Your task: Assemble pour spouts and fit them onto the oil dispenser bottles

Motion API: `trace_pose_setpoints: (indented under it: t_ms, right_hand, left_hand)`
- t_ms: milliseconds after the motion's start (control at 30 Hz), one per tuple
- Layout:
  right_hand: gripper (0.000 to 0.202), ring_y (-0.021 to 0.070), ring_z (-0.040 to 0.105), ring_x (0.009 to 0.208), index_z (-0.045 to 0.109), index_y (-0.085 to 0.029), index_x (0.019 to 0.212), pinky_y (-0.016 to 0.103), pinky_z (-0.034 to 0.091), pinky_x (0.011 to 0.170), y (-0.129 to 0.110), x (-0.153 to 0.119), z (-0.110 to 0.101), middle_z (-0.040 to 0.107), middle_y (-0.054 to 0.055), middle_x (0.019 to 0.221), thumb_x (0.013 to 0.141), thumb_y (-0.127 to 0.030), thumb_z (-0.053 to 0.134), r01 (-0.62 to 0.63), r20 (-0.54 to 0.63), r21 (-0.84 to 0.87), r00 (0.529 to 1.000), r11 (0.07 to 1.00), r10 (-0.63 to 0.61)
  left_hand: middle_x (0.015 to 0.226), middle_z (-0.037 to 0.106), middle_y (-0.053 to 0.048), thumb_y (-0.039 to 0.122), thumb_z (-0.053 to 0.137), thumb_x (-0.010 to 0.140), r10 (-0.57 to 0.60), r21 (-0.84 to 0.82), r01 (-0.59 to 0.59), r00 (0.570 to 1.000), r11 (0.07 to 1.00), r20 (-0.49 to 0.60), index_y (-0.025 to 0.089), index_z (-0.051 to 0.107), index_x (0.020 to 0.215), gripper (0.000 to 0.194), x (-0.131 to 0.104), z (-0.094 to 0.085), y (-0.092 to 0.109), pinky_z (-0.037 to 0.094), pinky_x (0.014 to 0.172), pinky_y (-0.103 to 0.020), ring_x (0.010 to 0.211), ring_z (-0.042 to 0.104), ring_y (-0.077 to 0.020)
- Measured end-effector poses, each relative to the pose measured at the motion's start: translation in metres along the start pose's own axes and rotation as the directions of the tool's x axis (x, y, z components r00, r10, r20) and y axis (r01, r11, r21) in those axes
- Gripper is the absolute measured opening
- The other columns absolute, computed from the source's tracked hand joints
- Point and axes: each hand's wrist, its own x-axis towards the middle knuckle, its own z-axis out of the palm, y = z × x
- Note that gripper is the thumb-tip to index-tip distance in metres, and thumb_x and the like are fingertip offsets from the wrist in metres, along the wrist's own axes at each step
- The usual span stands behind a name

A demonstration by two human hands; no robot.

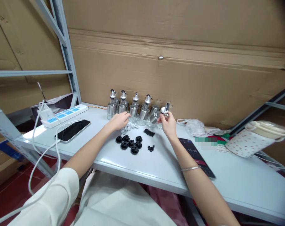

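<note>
My right hand (169,125) pinches a white pourer top (164,110) with a black flap, at the right end of the bottles. Just behind its fingers a glass bottle with a steel sleeve (154,118) leans over; I cannot tell whether the top sits on it. My left hand (120,120) reaches over the white pourer parts (132,125), fingers stretched and slightly bent, holding nothing visible. Several bottles, one with a white pourer (147,99), stand in rows behind. Nearer me lie black round stoppers (131,143), black flaps (149,132) and tiny black pieces (151,148).
At the left are a power strip (64,115), a phone (73,130) and loose white cables. A second phone (199,157) lies under my right forearm. Plastic bags (196,127) and a spotted white jug (248,141) occupy the right. Cardboard (180,81) walls off the back.
</note>
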Motion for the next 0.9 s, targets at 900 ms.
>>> trace_pose_setpoints:
  t_ms: [900]
  right_hand:
    - [0.028, 0.0207, 0.061, 0.099, 0.057, -0.015, 0.114, 0.042, 0.051, 0.085, 0.014, -0.003, 0.005, 0.061, 0.008, 0.112, 0.09, -0.031, 0.056, 0.11, 0.293, -0.298, 0.956, 0.948, -0.019]
  left_hand:
    - [0.104, 0.059, -0.006, 0.025, 0.057, 0.088, 0.189, -0.003, -0.189, 0.978, 0.982, 0.086, 0.013, 0.06, 0.092, 0.014, 0.0, 0.006, -0.002, 0.049, 0.082, -0.037, 0.094, 0.057, -0.0176]
